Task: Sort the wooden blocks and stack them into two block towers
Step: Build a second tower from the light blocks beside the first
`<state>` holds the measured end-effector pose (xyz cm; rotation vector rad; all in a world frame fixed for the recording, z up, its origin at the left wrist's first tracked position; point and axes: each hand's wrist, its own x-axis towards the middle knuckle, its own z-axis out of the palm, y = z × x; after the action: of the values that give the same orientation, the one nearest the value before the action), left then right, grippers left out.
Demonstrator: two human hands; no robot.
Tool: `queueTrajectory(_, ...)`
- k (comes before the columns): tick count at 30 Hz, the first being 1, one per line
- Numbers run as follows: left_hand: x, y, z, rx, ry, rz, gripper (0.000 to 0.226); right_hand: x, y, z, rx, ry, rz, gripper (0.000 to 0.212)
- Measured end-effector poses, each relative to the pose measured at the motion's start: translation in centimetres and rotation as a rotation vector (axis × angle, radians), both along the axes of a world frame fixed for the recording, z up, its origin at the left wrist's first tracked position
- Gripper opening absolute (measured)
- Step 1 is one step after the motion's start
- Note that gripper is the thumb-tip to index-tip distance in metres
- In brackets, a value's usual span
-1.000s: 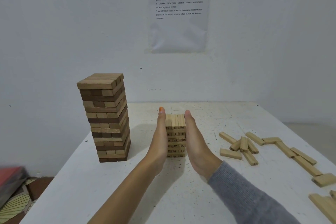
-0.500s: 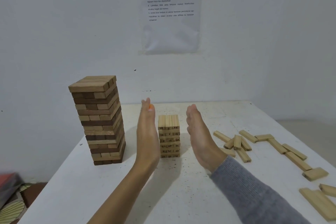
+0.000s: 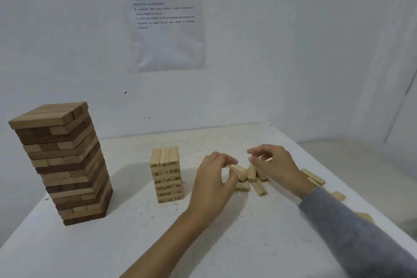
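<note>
A tall tower of mixed dark and light wooden blocks stands at the table's left. A short tower of pale numbered blocks stands in the middle. To its right lies a small pile of pale loose blocks. My left hand pinches one end of a pale block raised over the pile. My right hand hovers over the pile with curled fingers. Its thumb is at the upper end of a tilted block; a firm grip on it does not show.
More pale blocks lie behind my right wrist and along the white table's right edge. A printed sheet hangs on the wall behind. The table ends close on the right.
Both hands left the sides of the short tower and moved right to the loose pile. My left hand took hold of a block. The view swung right.
</note>
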<state>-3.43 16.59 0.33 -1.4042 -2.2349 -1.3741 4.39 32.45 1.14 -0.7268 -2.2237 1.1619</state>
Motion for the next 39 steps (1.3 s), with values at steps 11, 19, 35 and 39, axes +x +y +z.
queueTrajectory(11, -0.1, 1.6, -3.4, -0.239, -0.074, 0.068, 0.006, 0.8, 2.3, -2.1, 0.118, -0.193, 0.059, 0.046)
queueTrajectory(19, 0.0, 1.8, -2.0, -0.112, -0.263, -0.047, 0.031, 0.7, 3.2, -1.5, -0.468, 0.158, 0.096, 0.022)
queueTrajectory(35, 1.0, 3.8, -0.2, 0.046, -0.547, -0.095, 0.016, 0.7, 3.7, -2.9, 0.387, -0.268, -0.181, 0.022)
queueTrajectory(39, 1.3, 2.2, -0.3, 0.025, -0.535, -0.095, 0.018, 1.0, 3.4, -2.6, 0.292, -0.187, -0.145, 0.022)
